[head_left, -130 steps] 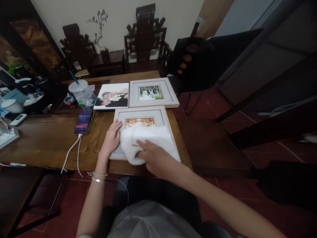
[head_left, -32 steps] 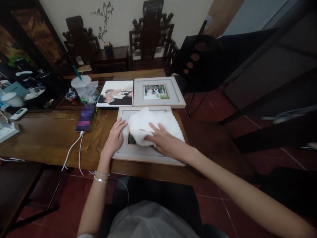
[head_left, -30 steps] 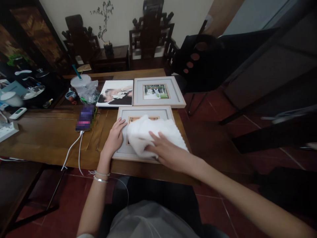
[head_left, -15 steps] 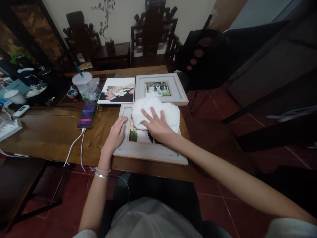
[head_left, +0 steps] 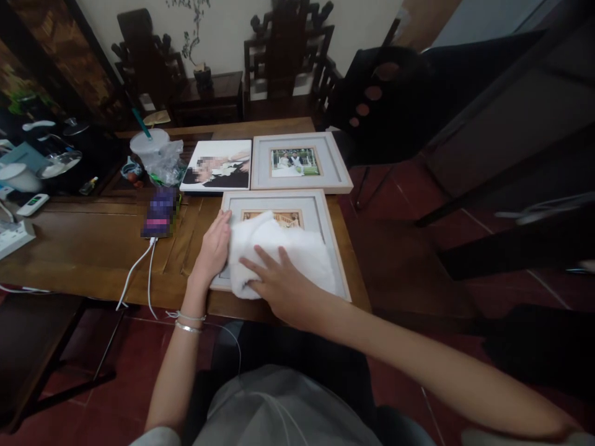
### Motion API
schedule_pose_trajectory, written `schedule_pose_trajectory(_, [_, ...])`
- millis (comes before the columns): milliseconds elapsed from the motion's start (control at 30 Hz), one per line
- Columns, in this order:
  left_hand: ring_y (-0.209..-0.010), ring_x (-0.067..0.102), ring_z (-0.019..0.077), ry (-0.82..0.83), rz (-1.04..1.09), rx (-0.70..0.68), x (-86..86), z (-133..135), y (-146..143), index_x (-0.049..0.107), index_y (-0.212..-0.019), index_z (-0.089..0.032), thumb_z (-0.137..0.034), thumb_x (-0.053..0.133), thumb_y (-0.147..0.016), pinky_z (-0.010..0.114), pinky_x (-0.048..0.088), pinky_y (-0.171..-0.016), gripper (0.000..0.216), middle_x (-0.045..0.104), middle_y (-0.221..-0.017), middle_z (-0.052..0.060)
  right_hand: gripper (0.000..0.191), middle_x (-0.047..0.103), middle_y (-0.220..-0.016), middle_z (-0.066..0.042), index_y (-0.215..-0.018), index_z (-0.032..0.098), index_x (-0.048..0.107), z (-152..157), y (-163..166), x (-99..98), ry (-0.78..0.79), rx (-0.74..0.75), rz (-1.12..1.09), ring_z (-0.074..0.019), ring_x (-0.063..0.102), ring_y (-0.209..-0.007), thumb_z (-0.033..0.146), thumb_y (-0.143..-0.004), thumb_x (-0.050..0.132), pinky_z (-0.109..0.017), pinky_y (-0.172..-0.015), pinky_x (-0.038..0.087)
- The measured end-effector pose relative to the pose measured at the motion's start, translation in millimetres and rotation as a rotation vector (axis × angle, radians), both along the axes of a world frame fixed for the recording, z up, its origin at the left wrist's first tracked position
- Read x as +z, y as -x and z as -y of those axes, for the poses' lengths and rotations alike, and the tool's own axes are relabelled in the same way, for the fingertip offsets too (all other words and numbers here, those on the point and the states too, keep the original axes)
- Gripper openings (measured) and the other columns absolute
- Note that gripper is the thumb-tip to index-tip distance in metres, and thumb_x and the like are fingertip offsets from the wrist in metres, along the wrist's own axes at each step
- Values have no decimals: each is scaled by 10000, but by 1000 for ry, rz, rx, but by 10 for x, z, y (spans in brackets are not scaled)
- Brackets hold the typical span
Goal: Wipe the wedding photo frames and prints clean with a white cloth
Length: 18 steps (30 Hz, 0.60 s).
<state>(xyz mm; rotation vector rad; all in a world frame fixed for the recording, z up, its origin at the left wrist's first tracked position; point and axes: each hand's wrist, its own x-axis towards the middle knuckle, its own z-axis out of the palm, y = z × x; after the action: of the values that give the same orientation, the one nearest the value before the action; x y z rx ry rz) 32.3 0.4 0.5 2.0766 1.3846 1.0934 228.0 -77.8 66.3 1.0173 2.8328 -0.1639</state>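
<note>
My right hand (head_left: 281, 279) lies with fingers spread on top of a folded white cloth (head_left: 302, 251), pressing it against a picture frame (head_left: 331, 238). The cloth covers most of the frame's middle and lower part; a strip of its picture shows above the cloth. Along the frame's left edge rests my left hand (head_left: 216, 244), fingers stretched out and holding nothing. Just behind is a second picture frame (head_left: 337, 164) with a photo of two people outdoors. To its left lies a photo panel (head_left: 225, 152) with a white border area.
The wooden table (head_left: 97, 254) also holds a phone (head_left: 159, 214) with white cables, a lidded cup (head_left: 151, 145) with a straw, a plastic bag (head_left: 168, 164) and a power strip (head_left: 13, 238). A black chair (head_left: 381, 136) stands beyond the right corner.
My right hand has moved the cloth toward me and slightly left over the front frame, uncovering the picture's upper strip. My left hand stays at the frame's left edge.
</note>
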Motion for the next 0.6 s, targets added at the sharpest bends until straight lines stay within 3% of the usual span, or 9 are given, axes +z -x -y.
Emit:
schedule_pose_trajectory(200, [-1413, 394, 236, -100, -96, -29, -92, -43, 28, 556, -1317, -124, -175, 447, -948, 486, 323, -1172, 389, 536, -1420, 166, 453, 426, -1512, -153, -1216, 124, 649, 94, -344, 137, 62, -76, 2, -419, 347, -1391, 35, -800, 492, -569, -1085, 378])
schedule_pose_trajectory(467, [-1405, 407, 247, -117, -105, -44, -105, -67, 64, 607, -1243, -137, -14, 424, -876, 507, 352, -1157, 428, 579, -1373, 146, 459, 380, -1545, -127, -1231, 119, 646, -50, 38, -64, 51, 4, -156, -402, 248, -1438, 28, -821, 461, -582, -1145, 276])
schedule_pose_trajectory(600, [-1411, 396, 254, -138, -107, -57, -127, -64, 65, 627, -1211, -146, -31, 419, -898, 528, 367, -1144, 393, 593, -1356, 137, 456, 419, -1522, -116, -1160, 121, 685, 16, -169, -36, 61, -51, -135, -361, 286, -1433, -2, -791, 446, -555, -1148, 299])
